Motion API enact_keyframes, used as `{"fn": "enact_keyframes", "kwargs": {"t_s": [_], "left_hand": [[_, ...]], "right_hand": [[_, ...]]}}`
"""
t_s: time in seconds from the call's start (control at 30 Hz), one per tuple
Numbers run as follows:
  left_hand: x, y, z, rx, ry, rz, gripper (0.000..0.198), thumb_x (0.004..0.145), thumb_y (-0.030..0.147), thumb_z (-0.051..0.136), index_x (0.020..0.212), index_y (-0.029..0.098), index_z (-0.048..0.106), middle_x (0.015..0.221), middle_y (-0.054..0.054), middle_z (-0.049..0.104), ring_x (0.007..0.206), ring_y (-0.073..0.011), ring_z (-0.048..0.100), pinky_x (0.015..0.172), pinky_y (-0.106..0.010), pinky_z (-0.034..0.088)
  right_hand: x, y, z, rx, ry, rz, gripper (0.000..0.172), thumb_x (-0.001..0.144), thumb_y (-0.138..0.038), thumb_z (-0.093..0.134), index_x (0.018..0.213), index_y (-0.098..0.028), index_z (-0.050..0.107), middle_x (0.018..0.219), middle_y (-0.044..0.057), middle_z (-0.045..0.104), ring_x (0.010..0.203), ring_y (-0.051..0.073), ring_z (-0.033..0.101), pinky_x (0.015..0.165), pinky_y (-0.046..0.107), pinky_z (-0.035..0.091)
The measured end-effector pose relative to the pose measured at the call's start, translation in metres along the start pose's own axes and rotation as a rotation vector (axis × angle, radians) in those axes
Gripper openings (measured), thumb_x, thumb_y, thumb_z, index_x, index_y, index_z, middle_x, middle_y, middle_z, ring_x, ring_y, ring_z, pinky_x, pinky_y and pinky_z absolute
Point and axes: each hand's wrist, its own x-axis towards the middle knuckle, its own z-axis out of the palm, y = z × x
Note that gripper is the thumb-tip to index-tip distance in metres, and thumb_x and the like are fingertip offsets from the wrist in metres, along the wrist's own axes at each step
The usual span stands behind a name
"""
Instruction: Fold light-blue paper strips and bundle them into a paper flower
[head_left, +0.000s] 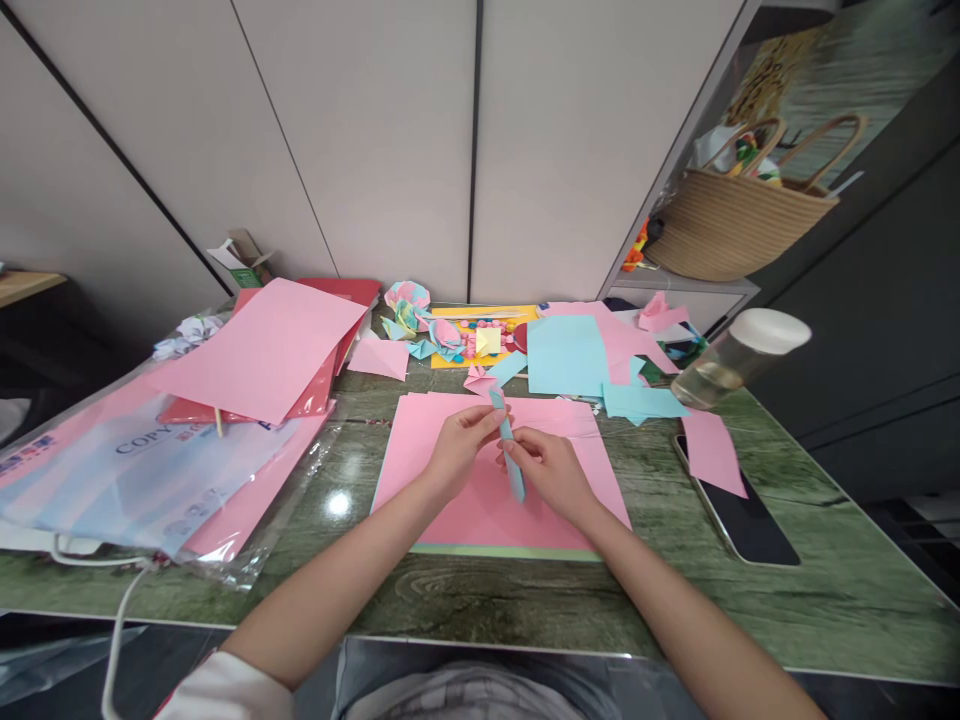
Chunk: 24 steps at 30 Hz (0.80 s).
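Both hands pinch one narrow folded strip of light blue paper [516, 478], held slanting above a stack of pink paper [442, 520]. My left hand [463, 445] grips the strip near its upper end between thumb and fingers. Lower down, around its middle, my right hand [553, 468] has its fingers closed on the same strip. The strip's bottom end hangs free. Just beyond the hands lie a small folded pink piece [480, 380] and a small light blue piece [510, 368].
A plastic paper bag [150, 460] and pink sheet [262, 350] lie left. Behind are folded paper flowers [409, 310], a yellow sheet [442, 358] with beads and a blue sheet [566, 355]. A bottle [727, 365] and phone [750, 525] are right; a white cable [116, 640] hangs over the edge.
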Motion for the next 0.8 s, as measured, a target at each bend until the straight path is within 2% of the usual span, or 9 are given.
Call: {"fn": "enact_keyframes", "kwargs": {"t_s": [0.1, 0.2, 0.27, 0.33, 0.43, 0.53, 0.8], "left_hand": [[-0.0028, -0.0059, 0.0032, 0.049, -0.023, 0.003, 0.024, 0.067, 0.033, 0.064, 0.078, 0.012, 0.066, 0.071, -0.006, 0.062, 0.061, -0.0124, 0.053, 0.057, -0.026, 0.041], [-0.0051, -0.0076, 0.0056, 0.074, -0.048, 0.013, 0.026, 0.068, 0.033, 0.063, 0.082, 0.012, 0.066, 0.072, -0.006, 0.062, 0.062, -0.0135, 0.053, 0.052, -0.024, 0.039], [-0.0053, -0.0052, 0.0057, 0.083, -0.047, 0.021, 0.026, 0.068, 0.032, 0.063, 0.086, 0.012, 0.065, 0.08, -0.008, 0.063, 0.07, -0.0158, 0.055, 0.056, -0.025, 0.041], [-0.0043, -0.0017, 0.0045, 0.07, -0.028, 0.044, 0.026, 0.069, 0.031, 0.063, 0.088, 0.013, 0.065, 0.087, -0.009, 0.063, 0.08, -0.018, 0.056, 0.066, -0.028, 0.044], [-0.0017, 0.0005, 0.002, 0.058, 0.022, 0.059, 0.024, 0.068, 0.032, 0.063, 0.083, 0.013, 0.066, 0.089, -0.009, 0.064, 0.086, -0.0189, 0.056, 0.078, -0.032, 0.042], [0.0002, -0.0026, 0.0002, 0.078, 0.046, 0.028, 0.025, 0.065, 0.033, 0.065, 0.079, 0.013, 0.068, 0.084, -0.009, 0.065, 0.083, -0.0186, 0.057, 0.079, -0.033, 0.042], [-0.0003, -0.0069, -0.0011, 0.097, 0.018, 0.027, 0.026, 0.067, 0.034, 0.063, 0.081, 0.013, 0.068, 0.077, -0.007, 0.064, 0.077, -0.0172, 0.056, 0.072, -0.031, 0.043]], "right_hand": [[0.0002, 0.0001, -0.001, 0.015, 0.02, -0.008, 0.024, 0.082, -0.036, 0.043, 0.074, -0.02, 0.058, 0.071, 0.001, 0.066, 0.068, 0.015, 0.061, 0.062, 0.025, 0.045], [0.0005, 0.0002, -0.0027, 0.024, 0.026, -0.017, 0.026, 0.083, -0.038, 0.042, 0.074, -0.019, 0.058, 0.071, 0.002, 0.065, 0.068, 0.015, 0.061, 0.063, 0.025, 0.045], [0.0003, 0.0002, -0.0032, 0.016, 0.029, -0.016, 0.026, 0.083, -0.038, 0.042, 0.075, -0.019, 0.058, 0.071, 0.002, 0.065, 0.067, 0.015, 0.061, 0.062, 0.025, 0.045], [-0.0002, 0.0003, -0.0028, 0.011, 0.027, -0.011, 0.025, 0.083, -0.037, 0.042, 0.075, -0.02, 0.058, 0.071, 0.001, 0.065, 0.067, 0.015, 0.061, 0.062, 0.025, 0.045], [-0.0008, 0.0006, -0.0013, 0.017, 0.014, -0.009, 0.022, 0.082, -0.034, 0.043, 0.077, -0.02, 0.059, 0.072, 0.001, 0.066, 0.068, 0.015, 0.061, 0.063, 0.025, 0.046], [-0.001, 0.0012, -0.0004, 0.013, 0.008, -0.009, 0.021, 0.082, -0.033, 0.043, 0.077, -0.02, 0.059, 0.072, 0.001, 0.066, 0.069, 0.015, 0.061, 0.063, 0.025, 0.046], [-0.0006, 0.0004, -0.0005, -0.017, 0.017, -0.009, 0.022, 0.082, -0.032, 0.042, 0.076, -0.02, 0.059, 0.073, 0.001, 0.066, 0.068, 0.015, 0.06, 0.062, 0.025, 0.044]]}}
